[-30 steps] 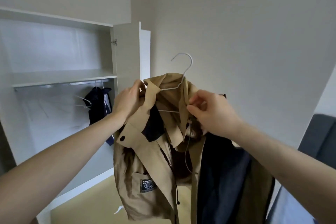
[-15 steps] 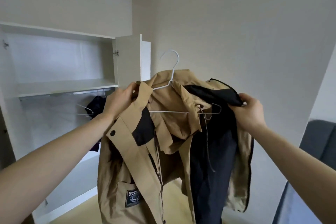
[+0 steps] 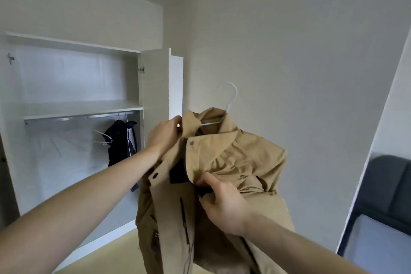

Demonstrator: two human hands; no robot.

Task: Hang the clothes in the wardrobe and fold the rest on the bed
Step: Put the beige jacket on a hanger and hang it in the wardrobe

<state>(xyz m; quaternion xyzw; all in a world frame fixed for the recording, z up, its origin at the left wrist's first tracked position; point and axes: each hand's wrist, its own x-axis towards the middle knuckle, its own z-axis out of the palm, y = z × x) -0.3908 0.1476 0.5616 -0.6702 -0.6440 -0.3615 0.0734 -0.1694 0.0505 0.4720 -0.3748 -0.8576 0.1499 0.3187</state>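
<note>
Against the left wall, the open white wardrobe point(image 3: 73, 107) has a dark garment point(image 3: 121, 140) on its rail. Held in front of it, the tan cotton jacket point(image 3: 222, 173) now covers both arms of the white wire hanger point(image 3: 230, 100); half a second ago its dark lining was spread open. The left hand point(image 3: 164, 138) pinches the collar, the right hand point(image 3: 222, 202) grips the front flap. It looks nearly ready to hang.

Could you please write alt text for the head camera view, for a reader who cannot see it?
A person holds up a tan jacket on a white hanger, the left hand gripping its collar and the right hand pinching the front fabric. Behind to the left, an open white wardrobe holds a dark garment hanging on its rail.
</note>
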